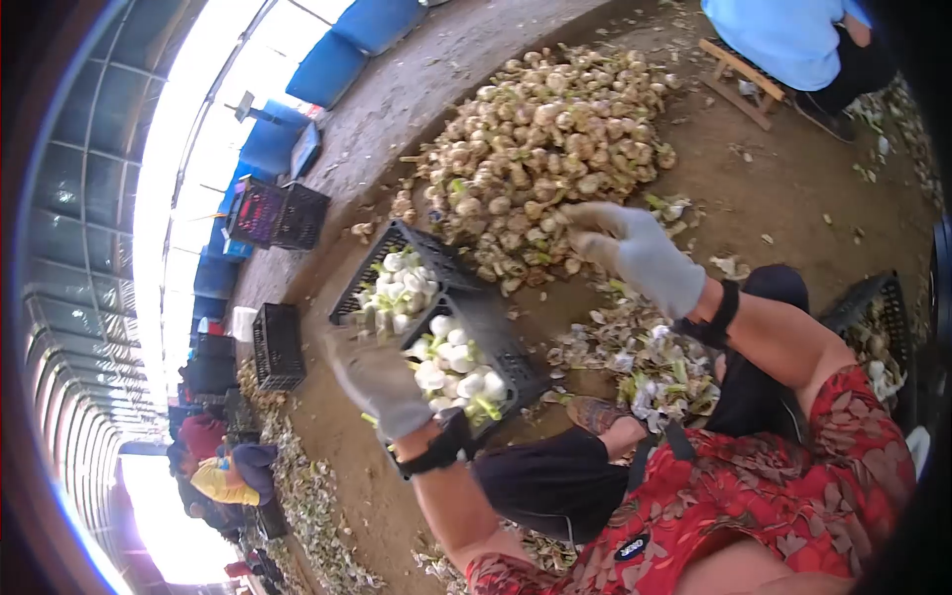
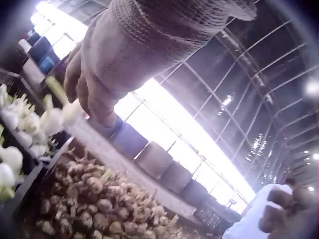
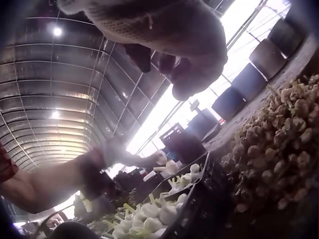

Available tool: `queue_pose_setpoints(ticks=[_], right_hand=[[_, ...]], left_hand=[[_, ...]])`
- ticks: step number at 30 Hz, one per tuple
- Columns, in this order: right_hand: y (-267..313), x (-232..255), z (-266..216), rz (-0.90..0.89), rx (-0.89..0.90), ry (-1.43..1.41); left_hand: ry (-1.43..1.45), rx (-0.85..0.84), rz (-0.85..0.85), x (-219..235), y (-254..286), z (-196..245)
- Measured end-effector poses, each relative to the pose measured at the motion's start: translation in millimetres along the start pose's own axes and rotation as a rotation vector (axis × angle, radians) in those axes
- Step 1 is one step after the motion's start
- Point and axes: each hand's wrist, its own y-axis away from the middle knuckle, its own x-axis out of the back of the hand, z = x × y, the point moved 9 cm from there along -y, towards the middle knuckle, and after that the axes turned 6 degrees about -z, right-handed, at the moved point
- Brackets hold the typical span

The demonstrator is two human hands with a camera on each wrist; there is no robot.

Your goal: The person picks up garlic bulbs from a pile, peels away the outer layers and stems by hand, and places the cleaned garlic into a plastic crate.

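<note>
The gloved left hand point(image 1: 382, 382), blurred in the head view, is above the near crate of white garlic bulbs point(image 1: 461, 362). Its fingers hold a white bulb with a green stem point(image 2: 72, 112), clearest in the left wrist view; the right wrist view shows white bulbs at the fingertips of that hand point(image 3: 122, 153). The gloved right hand point(image 1: 645, 260) hovers by the near edge of the heap of unpeeled garlic point(image 1: 545, 139), fingers bent loosely and no object seen in them. In the right wrist view this hand point(image 3: 169, 42) fills the top.
A second crate of white bulbs point(image 1: 397, 288) adjoins the first. Peelings point(image 1: 659, 367) lie by the person's legs, with another crate point(image 1: 878, 317) at the right. A seated person in blue point(image 1: 778, 40) is beyond the heap. Black crates point(image 1: 278, 347) stand at the left.
</note>
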Motion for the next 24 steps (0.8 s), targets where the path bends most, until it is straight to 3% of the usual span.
queue_pose_setpoints(ticks=[1,4,6,7,9,11,16,21,24], right_hand=[[0.0,6.2,-1.6,0.016,-0.014,-0.030],[-5.0,18.7,-8.3,0.081,0.011,-0.140],[-1.8,24.2,-4.0,0.163,0.096,-0.238],[7.6,25.1,-17.7,0.172,0.116,-0.267],[37.1,42.3,-72.0,0.169,0.369,-0.217],[65.9,51.2,-109.2,0.129,0.535,-0.148],[96.2,74.2,-141.2,0.068,0.450,0.261],[113.8,99.5,-119.0,0.006,0.216,0.643],[136.6,108.9,-91.6,-0.039,0.079,0.763]], left_hand=[[-0.123,-0.118,-0.019,-29.3,23.9,30.4],[-0.194,-0.181,-0.151,-56.8,67.0,65.8],[-0.256,-0.239,-0.129,-52.6,92.0,82.6],[-0.296,-0.366,-0.065,-65.4,110.5,101.6],[-0.196,-0.558,-0.223,-63.4,138.1,132.9],[-0.214,-0.594,-0.242,-56.2,164.8,138.2],[-0.401,-0.296,-0.218,-34.8,200.8,72.2],[-0.588,0.138,-0.314,-16.4,239.8,-35.3],[-0.672,0.313,-0.416,-14.6,261.9,-86.9]])
